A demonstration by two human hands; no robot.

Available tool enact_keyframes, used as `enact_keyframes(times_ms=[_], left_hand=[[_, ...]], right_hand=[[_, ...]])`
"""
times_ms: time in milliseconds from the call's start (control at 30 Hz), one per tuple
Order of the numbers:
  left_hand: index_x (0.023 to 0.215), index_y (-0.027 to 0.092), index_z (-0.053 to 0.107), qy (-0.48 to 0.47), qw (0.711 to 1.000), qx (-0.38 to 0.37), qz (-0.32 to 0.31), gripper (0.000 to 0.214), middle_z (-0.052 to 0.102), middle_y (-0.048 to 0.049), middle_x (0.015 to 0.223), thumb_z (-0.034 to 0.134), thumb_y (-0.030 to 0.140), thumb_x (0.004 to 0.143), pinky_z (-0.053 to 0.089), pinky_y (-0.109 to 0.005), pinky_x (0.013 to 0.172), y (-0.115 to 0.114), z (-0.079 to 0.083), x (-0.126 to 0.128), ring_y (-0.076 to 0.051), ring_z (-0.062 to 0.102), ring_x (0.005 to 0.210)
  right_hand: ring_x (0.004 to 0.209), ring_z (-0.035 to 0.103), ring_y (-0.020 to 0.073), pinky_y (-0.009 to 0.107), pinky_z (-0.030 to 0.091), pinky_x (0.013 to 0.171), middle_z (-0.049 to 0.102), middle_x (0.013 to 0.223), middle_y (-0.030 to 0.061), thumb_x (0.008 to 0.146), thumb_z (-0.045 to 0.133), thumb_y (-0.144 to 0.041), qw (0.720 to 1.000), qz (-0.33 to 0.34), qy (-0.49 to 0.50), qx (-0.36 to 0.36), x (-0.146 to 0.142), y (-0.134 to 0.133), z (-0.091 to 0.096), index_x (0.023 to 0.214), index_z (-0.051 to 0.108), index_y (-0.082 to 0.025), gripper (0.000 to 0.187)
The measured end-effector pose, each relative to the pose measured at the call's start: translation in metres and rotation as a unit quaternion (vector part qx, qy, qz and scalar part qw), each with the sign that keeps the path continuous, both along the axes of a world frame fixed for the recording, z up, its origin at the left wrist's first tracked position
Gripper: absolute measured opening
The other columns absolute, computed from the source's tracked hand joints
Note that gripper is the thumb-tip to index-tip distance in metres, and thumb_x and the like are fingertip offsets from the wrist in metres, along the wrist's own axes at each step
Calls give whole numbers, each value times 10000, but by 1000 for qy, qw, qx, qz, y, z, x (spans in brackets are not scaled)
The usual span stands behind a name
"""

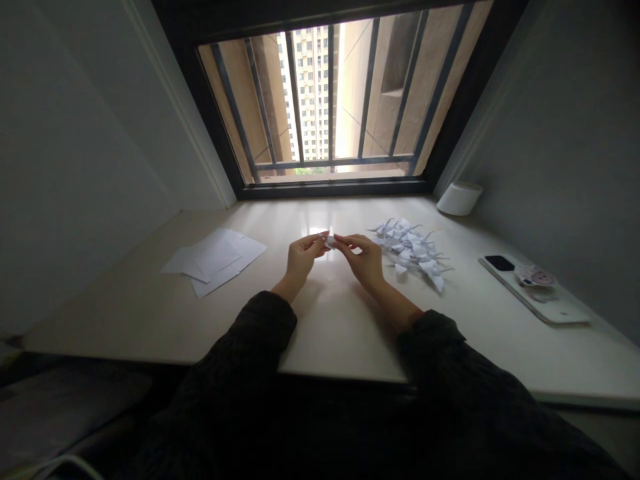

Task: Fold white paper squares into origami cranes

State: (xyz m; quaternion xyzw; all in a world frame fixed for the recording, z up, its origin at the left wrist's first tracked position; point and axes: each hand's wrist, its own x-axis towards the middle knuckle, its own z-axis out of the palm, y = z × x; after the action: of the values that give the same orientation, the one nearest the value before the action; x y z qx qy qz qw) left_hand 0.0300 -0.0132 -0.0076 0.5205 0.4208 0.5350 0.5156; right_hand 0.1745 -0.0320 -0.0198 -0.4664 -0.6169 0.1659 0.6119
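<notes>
My left hand [303, 255] and my right hand [364, 257] meet above the middle of the pale table [330, 320]. Both pinch a small folded white paper piece [330, 241] between fingertips. To the right of my right hand lies a pile of several folded white paper cranes [410, 250]. On the left of the table rests a loose stack of flat white paper sheets [215, 260]. Dark sleeves cover both forearms.
A white phone [533, 288] with a sticker on its back lies face down at the right. A white cylindrical object [460, 198] stands at the back right corner. A barred window [330, 100] rises behind the table; walls close in both sides.
</notes>
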Motion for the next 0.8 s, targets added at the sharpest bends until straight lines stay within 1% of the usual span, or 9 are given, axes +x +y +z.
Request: enact_keyframes(times_ms=[100,200,367,567,733,800], left_hand=[[1043,170,697,-38,999,-33,-18,452,728,-68,893,713,455,693,500,-328,796,-1,0,0,-176,676,798],[1066,172,686,-67,996,-58,-29,452,728,-72,935,717,434,699,499,-339,839,-1,0,1,-181,679,836],[1054,167,690,-93,992,-78,-29,419,727,-79,957,730,390,702,495,-363,890,-2,-1,3,-184,685,851],[1033,153,695,-98,992,-69,-26,422,728,-81,936,753,373,677,494,-381,909,-3,-2,4,-185,686,853],[912,134,726,-93,995,-22,-26,351,711,-91,1019,767,364,650,505,-399,908,-4,-2,7,-192,688,833],[905,137,728,-92,995,-6,-24,352,716,-87,1000,765,374,647,509,-409,904,-4,-2,8,-200,687,836]], right_hand=[[746,619,193,357,499,713,721,831,39,806,632,-400,998,-35,-46,34,2,-1,-1,912,744,-279,196],[800,622,207,376,490,773,721,863,29,825,623,-369,993,-35,-89,67,4,0,-2,893,742,-307,151],[824,606,214,369,474,769,713,894,21,834,616,-337,982,-47,-157,97,8,1,-2,875,734,-319,126],[866,603,214,364,468,801,693,921,40,861,569,-310,982,-30,-163,86,8,0,0,878,698,-270,137],[775,585,191,334,469,715,651,842,41,875,513,-282,989,-41,-133,49,3,3,-5,847,626,-227,128],[755,576,188,326,467,687,633,822,43,875,498,-274,991,-48,-120,40,0,4,-7,840,600,-218,122]])
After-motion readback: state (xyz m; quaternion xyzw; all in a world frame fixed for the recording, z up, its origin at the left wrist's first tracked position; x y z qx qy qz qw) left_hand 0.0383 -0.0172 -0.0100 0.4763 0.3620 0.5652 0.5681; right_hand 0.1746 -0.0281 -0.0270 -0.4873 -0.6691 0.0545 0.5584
